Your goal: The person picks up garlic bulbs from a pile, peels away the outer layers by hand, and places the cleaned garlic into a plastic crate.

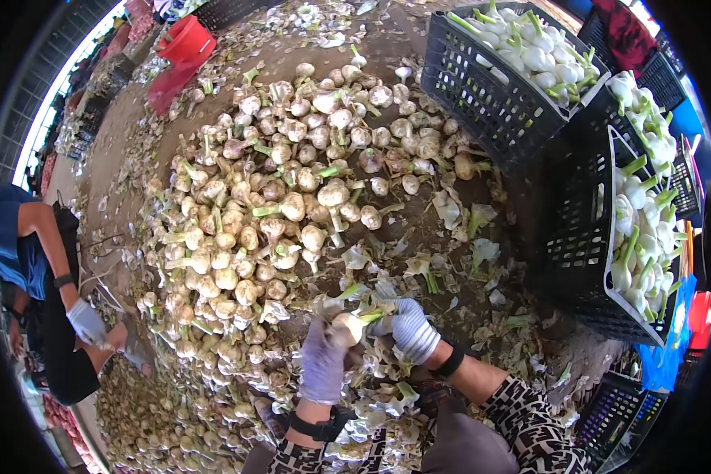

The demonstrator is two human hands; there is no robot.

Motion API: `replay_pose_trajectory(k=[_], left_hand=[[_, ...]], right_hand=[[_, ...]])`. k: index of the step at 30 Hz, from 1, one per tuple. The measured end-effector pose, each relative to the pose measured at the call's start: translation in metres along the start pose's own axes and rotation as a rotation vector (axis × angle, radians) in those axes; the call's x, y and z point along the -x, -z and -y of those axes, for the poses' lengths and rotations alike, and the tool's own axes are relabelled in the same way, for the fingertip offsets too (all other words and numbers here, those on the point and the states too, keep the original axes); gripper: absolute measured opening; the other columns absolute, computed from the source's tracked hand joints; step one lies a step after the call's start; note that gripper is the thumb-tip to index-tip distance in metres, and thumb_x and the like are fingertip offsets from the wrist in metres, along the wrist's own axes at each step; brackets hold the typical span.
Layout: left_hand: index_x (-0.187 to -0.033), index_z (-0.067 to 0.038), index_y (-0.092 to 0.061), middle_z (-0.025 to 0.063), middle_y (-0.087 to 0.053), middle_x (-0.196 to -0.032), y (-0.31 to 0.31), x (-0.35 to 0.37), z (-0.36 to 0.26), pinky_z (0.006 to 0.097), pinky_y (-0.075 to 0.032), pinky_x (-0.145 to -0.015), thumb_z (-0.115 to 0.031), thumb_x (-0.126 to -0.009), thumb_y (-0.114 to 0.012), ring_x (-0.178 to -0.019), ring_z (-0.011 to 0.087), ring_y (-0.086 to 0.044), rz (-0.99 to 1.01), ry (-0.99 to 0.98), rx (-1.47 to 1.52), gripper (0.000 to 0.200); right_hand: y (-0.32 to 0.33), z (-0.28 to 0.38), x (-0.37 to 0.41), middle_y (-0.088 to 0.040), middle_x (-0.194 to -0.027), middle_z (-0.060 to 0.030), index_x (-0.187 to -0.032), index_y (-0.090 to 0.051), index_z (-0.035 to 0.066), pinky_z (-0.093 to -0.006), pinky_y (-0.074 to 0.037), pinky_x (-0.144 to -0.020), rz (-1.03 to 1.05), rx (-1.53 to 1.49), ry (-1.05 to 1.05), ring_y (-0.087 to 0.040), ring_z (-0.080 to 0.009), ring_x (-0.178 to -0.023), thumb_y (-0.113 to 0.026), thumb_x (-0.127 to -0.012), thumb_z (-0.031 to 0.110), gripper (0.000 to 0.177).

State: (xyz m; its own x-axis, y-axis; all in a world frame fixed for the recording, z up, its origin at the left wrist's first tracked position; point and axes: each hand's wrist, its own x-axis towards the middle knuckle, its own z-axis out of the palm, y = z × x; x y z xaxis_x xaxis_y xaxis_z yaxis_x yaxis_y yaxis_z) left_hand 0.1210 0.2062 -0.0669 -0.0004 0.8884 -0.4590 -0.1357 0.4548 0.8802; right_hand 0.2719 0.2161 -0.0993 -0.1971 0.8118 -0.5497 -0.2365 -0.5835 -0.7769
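A pale garlic bulb (346, 330) with a short green stalk sits between my two gloved hands, low in the middle of the head view. My left hand (322, 365) is closed around the bulb from the left, slightly blurred. On the other side my right hand (412, 330), in a striped glove, has its fingers closed at the stalk and loose skin; exactly what they pinch is partly hidden. Just beyond my hands spreads a large heap of unpeeled garlic bulbs (292, 207), many with cut stalks, lying on the ground.
Black crates (482, 99) of cleaned white garlic (539, 59) stand at upper right, with another crate (577, 229) below. Peeled skins (482, 253) litter the ground. A red bucket (186, 41) is at upper left. At far left sits another person (51, 268) with a gloved hand.
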Motion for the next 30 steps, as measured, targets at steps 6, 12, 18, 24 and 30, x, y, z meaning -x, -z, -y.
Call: replay_pose_trajectory(k=[6,12,18,24,30], left_hand=[[-0.107,0.000,-0.053,0.0070,-0.061,-0.088,0.001,0.013,-0.007,0.0200,-0.048,-0.057,-0.020,-0.070,-0.075,-0.071,0.0086,-0.058,-0.099,-0.368,-0.465,0.047],[-0.096,0.004,-0.059,0.0120,-0.064,-0.078,0.022,0.019,0.008,0.0301,-0.055,-0.060,-0.053,-0.065,-0.068,-0.060,0.0237,-0.063,-0.075,0.276,0.475,0.065],[-0.104,0.004,-0.055,0.0135,-0.063,-0.084,0.044,0.001,0.035,0.0358,-0.053,-0.075,-0.060,-0.069,-0.065,-0.078,0.0214,-0.061,0.402,0.299,0.813,0.074],[-0.108,-0.001,-0.049,0.0086,-0.057,-0.079,0.020,0.003,0.003,0.0298,-0.049,-0.056,-0.062,-0.072,-0.059,-0.072,0.0169,-0.057,0.198,0.209,0.431,0.071],[-0.110,-0.006,-0.049,0.0089,-0.057,-0.102,-0.001,0.004,0.002,0.0289,-0.051,-0.075,-0.017,-0.076,-0.071,-0.090,0.0189,-0.058,0.048,-0.099,-0.012,0.042]], right_hand=[[-0.006,-0.014,-0.004,-0.059,-0.073,0.0014,-0.091,-0.065,0.000,-0.0243,-0.045,-0.062,0.046,-0.032,0.083,-0.053,-0.0072,-0.069,-0.062,-0.069,-0.002,0.023],[0.005,-0.008,0.000,-0.065,-0.089,-0.0083,-0.090,-0.067,0.000,-0.0297,-0.045,-0.082,0.495,-0.140,0.133,-0.057,-0.0149,-0.092,-0.076,-0.069,0.015,0.028],[0.011,0.015,-0.001,-0.062,-0.103,-0.0067,-0.111,-0.058,-0.002,-0.0299,-0.045,-0.086,0.619,-0.323,0.045,-0.057,-0.0159,-0.094,-0.076,-0.070,0.017,0.049],[0.044,0.032,-0.012,-0.061,-0.098,-0.0085,-0.116,-0.053,-0.002,-0.0268,-0.050,-0.062,-0.021,-0.015,0.136,-0.057,-0.0139,-0.082,-0.070,-0.073,0.019,0.050],[0.007,0.018,0.012,-0.064,-0.091,-0.0048,-0.102,-0.061,0.001,-0.0238,-0.048,-0.071,0.184,-0.160,0.156,-0.058,-0.0108,-0.078,-0.066,-0.078,0.011,0.026]])
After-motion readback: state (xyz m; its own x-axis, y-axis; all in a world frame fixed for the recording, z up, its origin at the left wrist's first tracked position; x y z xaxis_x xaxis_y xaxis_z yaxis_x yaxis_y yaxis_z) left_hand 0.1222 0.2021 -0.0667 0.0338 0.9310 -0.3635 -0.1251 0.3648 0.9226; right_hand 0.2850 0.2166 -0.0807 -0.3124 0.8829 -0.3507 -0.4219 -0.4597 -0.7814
